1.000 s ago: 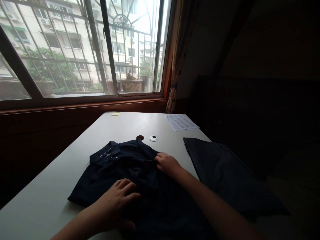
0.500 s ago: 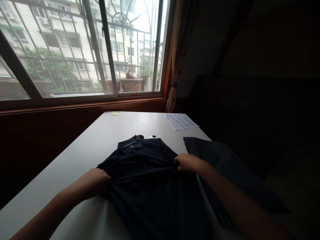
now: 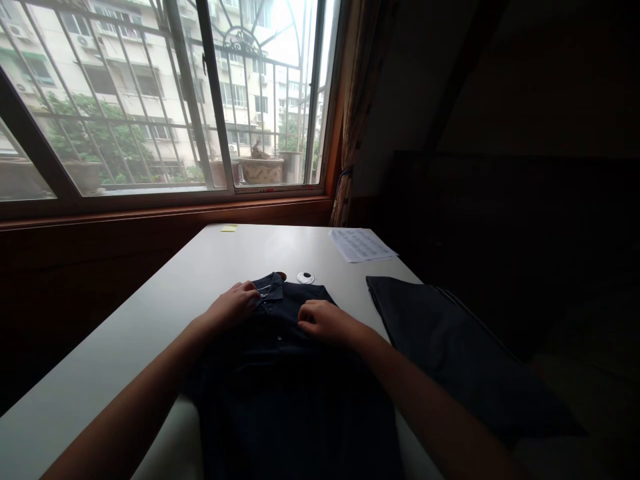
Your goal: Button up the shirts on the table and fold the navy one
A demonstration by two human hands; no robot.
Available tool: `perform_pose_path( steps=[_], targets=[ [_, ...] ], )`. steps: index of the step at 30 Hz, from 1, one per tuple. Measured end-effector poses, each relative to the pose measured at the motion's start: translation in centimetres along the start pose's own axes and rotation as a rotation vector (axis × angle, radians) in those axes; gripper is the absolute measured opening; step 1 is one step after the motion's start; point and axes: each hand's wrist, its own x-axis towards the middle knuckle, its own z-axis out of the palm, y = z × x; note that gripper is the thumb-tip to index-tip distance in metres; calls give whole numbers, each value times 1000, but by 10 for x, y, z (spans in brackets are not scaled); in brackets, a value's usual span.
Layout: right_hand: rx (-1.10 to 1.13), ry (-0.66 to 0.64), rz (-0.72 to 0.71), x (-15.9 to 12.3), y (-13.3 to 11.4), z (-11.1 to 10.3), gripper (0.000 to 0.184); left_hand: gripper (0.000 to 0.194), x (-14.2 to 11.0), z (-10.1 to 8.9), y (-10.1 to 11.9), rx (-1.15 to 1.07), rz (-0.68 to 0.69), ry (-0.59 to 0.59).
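A dark navy collared shirt with small buttons lies spread on the white table, its collar pointing away from me. My left hand is at the left side of the collar, with bent fingers closed on the cloth. Over the upper right of the shirt front, my right hand has its fingers curled in and the thumb against them, pinching at the fabric. My forearms cover parts of the shirt's sides, and its lower part runs into shadow toward me.
A folded dark garment lies along the table's right side. Beyond the collar are a small white disc with a dark centre and a brown round object. Printed papers and a yellow note lie at the far edge.
Both hands have moved inward and forward, from the shirt's sides to its collar and upper front. The shirt's upper part looks narrower and less stretched. The folded garment has stayed in place.
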Motion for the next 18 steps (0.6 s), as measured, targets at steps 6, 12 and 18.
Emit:
perform_pose_path(
  steps=[6, 12, 18],
  targets=[
    [9, 46, -113, 20, 1, 49, 10, 24, 34, 40, -29, -26, -46, 10],
    [40, 59, -73, 39, 20, 45, 20, 18, 32, 49, -42, -112, -38, 26],
    [33, 184, -38, 75, 23, 47, 12, 22, 29, 56, -39, -248, -64, 35]
  ],
)
